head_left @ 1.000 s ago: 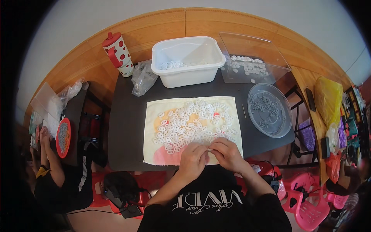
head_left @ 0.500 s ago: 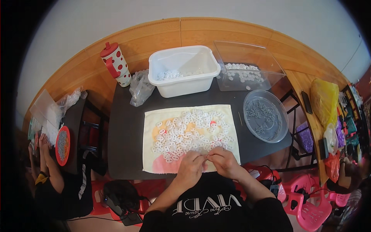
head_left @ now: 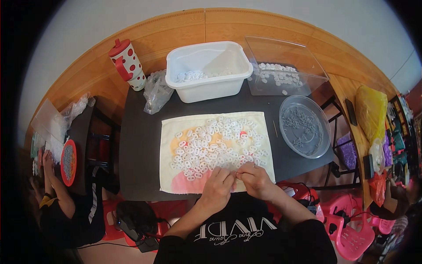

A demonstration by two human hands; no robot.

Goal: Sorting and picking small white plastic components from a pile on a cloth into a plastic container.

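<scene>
My left hand (head_left: 218, 188) and my right hand (head_left: 257, 180) meet over the near edge of a cream towel (head_left: 169, 127) printed with pink and orange. The fingertips of both are pinched close together, and whatever lies between them is too small to make out. Many small white oval pieces with two holes each (head_left: 204, 143) are spread loosely over the towel, just beyond my fingers. To the right of the towel, a round clear tray (head_left: 326, 143) holds small grey parts (head_left: 299, 125). A thin stick (head_left: 275, 128) lies between towel and tray.
At the back of the dark table (head_left: 140, 145) stand a white tub (head_left: 206, 92) and a clear box (head_left: 288, 88), both with white pieces inside. A crumpled plastic bag (head_left: 157, 93) and a red-dotted tumbler (head_left: 127, 64) are at the left. Another person's arm (head_left: 57, 187) rests by a red tray (head_left: 66, 178).
The view has tilted slightly, so the table and its things sit a little higher in the picture. My hands keep their pinch at the towel's near edge, with only small finger movement.
</scene>
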